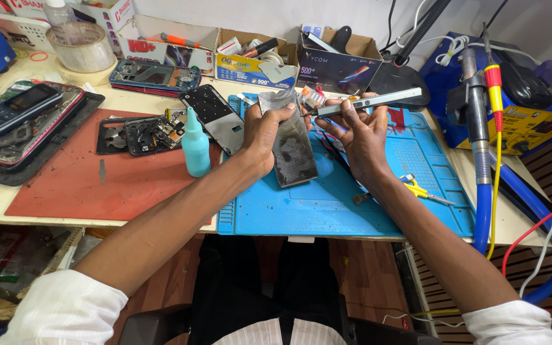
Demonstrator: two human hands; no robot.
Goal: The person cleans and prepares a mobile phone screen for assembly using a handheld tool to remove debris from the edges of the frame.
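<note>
Above the blue mat (327, 204), a phone panel (292, 150) is clasped upright, steadied, by the left hand (264, 131); just beside, a grey tool (368, 101) is pinched by the right hand (360, 131) for prying.

Both arms reach fwd from the bottom corners, white sleeves pushed up to abt the elbows, forearms bare and converging toward centre. Left hand (264, 135) is raised, wrist bent slightly, fingers curled round in a firm grip — thumb on the near side, knuckles facing the camera. Right hand (360, 131) sits just beside it, nearly level, palm turned inward, fingers pinched together at the tips in a pen-like hold — wrist cocked back a bit. The two hands are close, not touching.
</note>
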